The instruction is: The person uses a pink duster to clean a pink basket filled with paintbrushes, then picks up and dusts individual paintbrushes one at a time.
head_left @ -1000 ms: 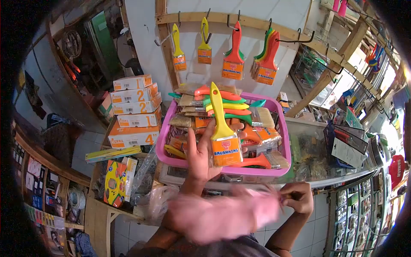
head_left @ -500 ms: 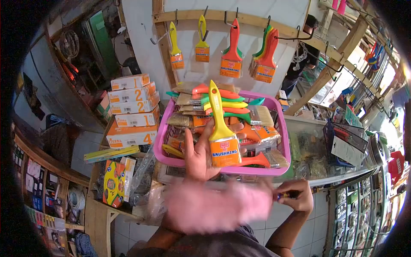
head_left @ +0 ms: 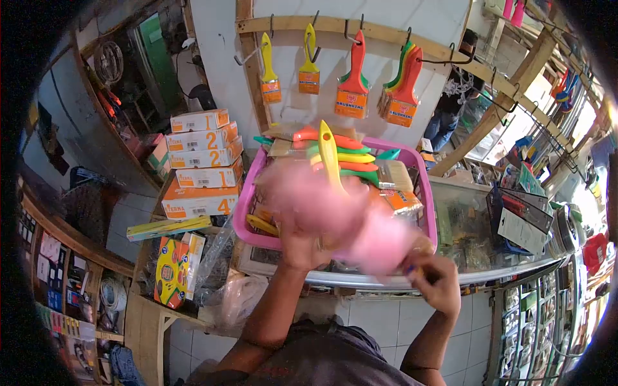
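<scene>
My left hand (head_left: 302,249) supports a yellow-handled paintbrush (head_left: 328,154), upright over a pink plastic basket (head_left: 242,215); most of its fingers are hidden. A fluffy pink duster (head_left: 315,199), smeared by motion, covers the lower part of that brush. In my right hand (head_left: 438,283), closed at the lower right, is the duster's handle. Inside the basket lie packaged paintbrushes with red, green, orange and yellow handles (head_left: 354,157).
More paintbrushes (head_left: 352,71) hang from hooks on a wooden rail (head_left: 380,29). Stacked white-and-orange boxes (head_left: 203,177) stand left of the basket. A glass display counter (head_left: 463,212) extends right, with a dark rack (head_left: 521,215) on it.
The duster has swept upward, from below my left hand to across the brush and basket. My right hand has moved slightly up and left. The yellow paintbrush stays in my left hand.
</scene>
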The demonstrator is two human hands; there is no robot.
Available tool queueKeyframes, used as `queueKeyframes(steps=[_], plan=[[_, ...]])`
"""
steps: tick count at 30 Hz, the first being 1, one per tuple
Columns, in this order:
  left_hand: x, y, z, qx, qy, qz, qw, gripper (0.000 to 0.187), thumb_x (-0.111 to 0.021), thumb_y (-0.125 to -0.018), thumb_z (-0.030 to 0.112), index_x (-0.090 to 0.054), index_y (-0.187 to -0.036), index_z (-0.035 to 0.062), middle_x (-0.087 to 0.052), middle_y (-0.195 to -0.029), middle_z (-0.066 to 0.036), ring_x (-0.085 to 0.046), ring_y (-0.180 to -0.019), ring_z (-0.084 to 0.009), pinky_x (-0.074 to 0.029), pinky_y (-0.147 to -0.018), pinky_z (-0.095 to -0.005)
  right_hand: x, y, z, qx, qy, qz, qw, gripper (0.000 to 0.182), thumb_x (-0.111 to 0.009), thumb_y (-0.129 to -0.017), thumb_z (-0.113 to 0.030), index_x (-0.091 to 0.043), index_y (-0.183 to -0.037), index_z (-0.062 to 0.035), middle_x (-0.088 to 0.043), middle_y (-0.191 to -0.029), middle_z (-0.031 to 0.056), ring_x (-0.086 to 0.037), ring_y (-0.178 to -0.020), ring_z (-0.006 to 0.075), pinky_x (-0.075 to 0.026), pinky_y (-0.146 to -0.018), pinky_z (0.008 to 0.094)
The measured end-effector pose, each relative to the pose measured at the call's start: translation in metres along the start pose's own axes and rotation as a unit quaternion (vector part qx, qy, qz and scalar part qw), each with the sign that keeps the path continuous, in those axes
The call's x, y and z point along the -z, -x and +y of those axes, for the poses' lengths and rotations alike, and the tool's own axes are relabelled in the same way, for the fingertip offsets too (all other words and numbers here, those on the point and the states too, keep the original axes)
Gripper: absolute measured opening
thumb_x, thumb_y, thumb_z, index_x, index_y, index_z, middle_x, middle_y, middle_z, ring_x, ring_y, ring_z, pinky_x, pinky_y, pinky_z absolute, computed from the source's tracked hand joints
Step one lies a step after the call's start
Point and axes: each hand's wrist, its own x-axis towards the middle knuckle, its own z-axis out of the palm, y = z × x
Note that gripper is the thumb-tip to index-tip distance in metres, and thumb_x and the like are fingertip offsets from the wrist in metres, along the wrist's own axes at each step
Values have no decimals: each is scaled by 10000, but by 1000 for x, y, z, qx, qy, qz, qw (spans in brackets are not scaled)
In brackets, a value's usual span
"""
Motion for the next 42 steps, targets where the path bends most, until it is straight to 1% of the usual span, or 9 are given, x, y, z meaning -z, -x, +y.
queueKeyframes(steps=[3,7,11,14,15,19,22,27,42], plan=[[-30,-5,-18,27,-383,-79,920,884,-185,-951,775,-140,-1614,193,-330,-1530,-324,-368,-1383,-510,-335,-1094,-669,6,-4,-17,86,64,-138,985,304,-758,-834,-27,-655,-1109,53,-712,-875,130,-658,-835,147,-517,-741,291],[-27,-1,-17,2,-432,-29,901,832,-211,-960,761,-234,-1598,227,-381,-1544,-222,-486,-1308,-443,-408,-1057,-634,-17,-8,-29,11,85,115,990,341,-799,-772,-34,-711,-1098,17,-730,-946,145,-678,-844,182,-532,-782,313],[-28,-6,-18,31,-425,-115,898,861,-202,-955,770,-228,-1600,200,-386,-1556,-173,-470,-1331,-431,-399,-1069,-623,3,-10,-26,155,87,-144,974,349,-745,-826,-5,-648,-1158,44,-706,-971,179,-691,-882,190,-533,-811,310],[-21,-2,-15,-23,-154,26,988,862,-195,-950,778,-211,-1604,216,-358,-1554,-243,-458,-1332,-455,-405,-1067,-614,-27,-8,-16,9,-39,158,987,314,-813,-726,-70,-712,-1005,33,-729,-915,131,-707,-833,219,-535,-783,313],[-26,-2,-18,-30,-459,-4,888,863,-201,-951,775,-209,-1605,212,-357,-1553,-245,-464,-1327,-444,-400,-1070,-611,-27,-7,-25,-13,28,163,986,274,-802,-728,-41,-718,-978,33,-735,-920,128,-711,-838,234,-540,-793,324],[-25,-7,-16,23,-424,-115,898,849,-228,-959,760,-214,-1605,209,-370,-1566,-171,-482,-1321,-403,-388,-1077,-612,-6,-8,-24,195,68,-129,970,222,-699,-834,40,-641,-1047,59,-700,-893,90,-651,-817,143,-519,-747,291],[-15,0,-12,0,-100,-29,995,853,-213,-950,773,-208,-1606,228,-357,-1554,-235,-466,-1317,-452,-413,-1058,-609,-21,-6,-18,43,5,83,996,329,-780,-771,-32,-699,-1085,22,-720,-964,171,-711,-919,254,-542,-836,334],[-27,4,-9,-1,-494,9,869,807,-171,-1001,704,-238,-1601,169,-482,-1483,-185,-621,-1176,-384,-471,-1018,-557,-8,-3,-31,165,87,-92,978,269,-752,-781,-19,-685,-1039,17,-693,-929,165,-688,-832,278,-538,-786,348],[-38,-10,-16,29,-332,-18,943,447,-449,-1051,317,-500,-1416,64,-608,-1300,-216,-606,-1187,-350,-540,-935,-487,0,3,-8,-9,-102,226,969,209,-667,-934,-37,-593,-1115,37,-617,-851,56,-582,-684,103,-444,-559,238]])
